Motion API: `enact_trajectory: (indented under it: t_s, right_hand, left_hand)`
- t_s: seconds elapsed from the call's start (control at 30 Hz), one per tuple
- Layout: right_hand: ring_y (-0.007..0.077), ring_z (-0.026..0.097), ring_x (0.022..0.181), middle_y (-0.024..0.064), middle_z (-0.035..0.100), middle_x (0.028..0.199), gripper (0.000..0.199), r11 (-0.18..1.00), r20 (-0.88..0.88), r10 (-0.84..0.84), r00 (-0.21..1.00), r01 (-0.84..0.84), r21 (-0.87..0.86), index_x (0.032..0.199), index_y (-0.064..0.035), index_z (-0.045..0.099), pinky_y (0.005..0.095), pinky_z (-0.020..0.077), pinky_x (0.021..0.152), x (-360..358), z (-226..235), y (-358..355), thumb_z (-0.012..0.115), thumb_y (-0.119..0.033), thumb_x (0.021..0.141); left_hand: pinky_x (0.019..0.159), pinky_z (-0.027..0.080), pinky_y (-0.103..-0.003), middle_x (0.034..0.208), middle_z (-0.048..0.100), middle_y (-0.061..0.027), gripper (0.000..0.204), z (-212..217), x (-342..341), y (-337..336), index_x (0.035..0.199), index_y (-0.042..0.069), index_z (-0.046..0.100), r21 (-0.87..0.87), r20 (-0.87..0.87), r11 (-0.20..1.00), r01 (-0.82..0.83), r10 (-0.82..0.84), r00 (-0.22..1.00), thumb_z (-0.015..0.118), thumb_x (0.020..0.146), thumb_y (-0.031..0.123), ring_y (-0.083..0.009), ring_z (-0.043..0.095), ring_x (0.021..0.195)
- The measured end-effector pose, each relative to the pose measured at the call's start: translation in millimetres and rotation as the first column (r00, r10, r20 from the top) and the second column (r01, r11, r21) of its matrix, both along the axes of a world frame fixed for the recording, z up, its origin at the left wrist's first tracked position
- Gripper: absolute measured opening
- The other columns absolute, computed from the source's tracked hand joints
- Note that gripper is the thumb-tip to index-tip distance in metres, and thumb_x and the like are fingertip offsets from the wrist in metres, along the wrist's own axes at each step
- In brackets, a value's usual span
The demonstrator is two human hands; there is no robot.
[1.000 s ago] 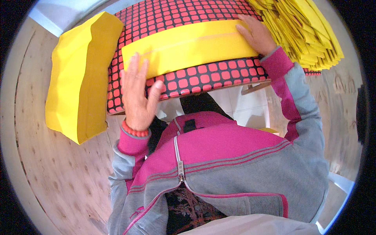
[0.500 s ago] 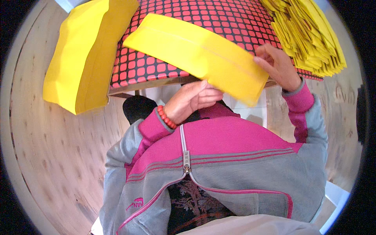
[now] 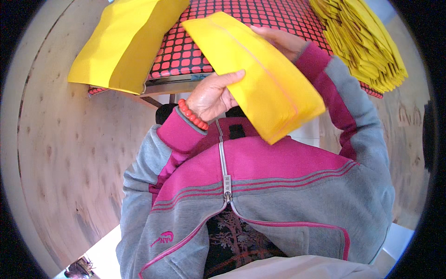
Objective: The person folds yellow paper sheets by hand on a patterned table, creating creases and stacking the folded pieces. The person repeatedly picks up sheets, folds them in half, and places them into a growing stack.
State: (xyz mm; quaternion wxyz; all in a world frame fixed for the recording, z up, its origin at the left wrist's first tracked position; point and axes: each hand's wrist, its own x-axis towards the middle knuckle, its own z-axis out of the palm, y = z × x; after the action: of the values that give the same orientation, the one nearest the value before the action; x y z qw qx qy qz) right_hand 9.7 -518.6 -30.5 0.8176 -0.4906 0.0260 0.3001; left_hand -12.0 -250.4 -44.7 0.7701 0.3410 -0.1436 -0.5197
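Folded yellow piece (image 3: 260,74) aslant over red-checked table's (image 3: 181,60) near edge. My left hand (image 3: 213,95) pinches its side, thumb on top; my right hand (image 3: 281,41) at its far edge, fingers hidden, grip: cannot tell. Yellow stack (image 3: 367,44) at table's right, 1 larger yellow piece (image 3: 139,51) left.

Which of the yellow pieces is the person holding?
The strip with the lengthwise line, between both hands; the wide piece at left and the pile at right lie untouched.
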Motion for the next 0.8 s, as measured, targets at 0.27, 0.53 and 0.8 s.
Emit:
enact_trajectory:
  t_s: [0.27,0.53,0.8]
  right_hand:
    - [0.0244,0.069,0.111,0.0165,0.069,0.127,0.041,0.992,0.530,0.013,0.848,0.056,-0.115,0.133,0.0044,0.058,0.0393,0.0544,0.100,61,75,-5,0.058,-0.024,0.104]
    - [0.0242,0.066,0.117,0.0182,0.065,0.131,0.042,0.927,0.954,-0.015,0.299,0.362,-0.099,0.138,0.0073,0.053,0.0372,0.0556,0.102,54,219,-12,0.054,-0.020,0.107]
    - [0.0246,0.062,0.125,0.0174,0.059,0.140,0.047,0.944,0.816,-0.179,0.549,0.330,-0.016,0.141,0.0058,0.050,0.0384,0.0512,0.108,45,113,18,0.058,-0.024,0.105]
  left_hand:
    - [0.094,0.059,-0.036,0.125,0.070,-0.0104,0.038,45,48,-8,0.133,0.002,0.060,0.223,0.604,0.943,-0.247,0.065,0.795,0.066,0.099,0.018,-0.0212,0.071,0.108]
    - [0.084,0.049,-0.025,0.100,0.069,-0.0028,0.019,127,121,-23,0.118,-0.002,0.061,-0.150,0.797,0.917,-0.370,0.333,0.503,0.062,0.101,0.007,-0.0111,0.063,0.090]
    - [0.095,0.051,-0.031,0.122,0.071,-0.0025,0.036,40,150,-11,0.128,0.003,0.068,0.095,0.895,0.903,-0.419,0.107,0.433,0.070,0.098,0.023,-0.0132,0.066,0.107]
